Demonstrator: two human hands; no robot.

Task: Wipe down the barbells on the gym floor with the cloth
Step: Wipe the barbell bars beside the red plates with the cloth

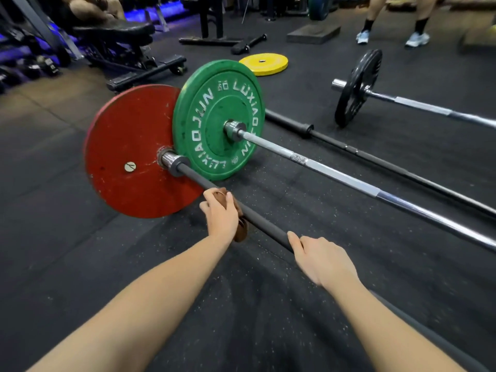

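Your left hand (221,214) grips the brown cloth (239,229) against the black barbell (264,228) lying on the gym floor (67,251), near the red plate (128,151). Your right hand (323,260) grips the same bar nearer you.

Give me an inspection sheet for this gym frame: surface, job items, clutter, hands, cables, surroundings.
Surface: black speckled rubber floor.
Job's things: black barbell with red plate, brown cloth wrapped on its shaft; silver barbell with green plate; bare black bar; silver bar with black plate.
Clutter: yellow plate lying flat; grey block beyond it.
Hands: left hand grips the brown cloth around the black barbell; right hand grips the same shaft nearer the camera.
Cables: nothing seen.
Surroundings: bench far left; a person's legs far right.
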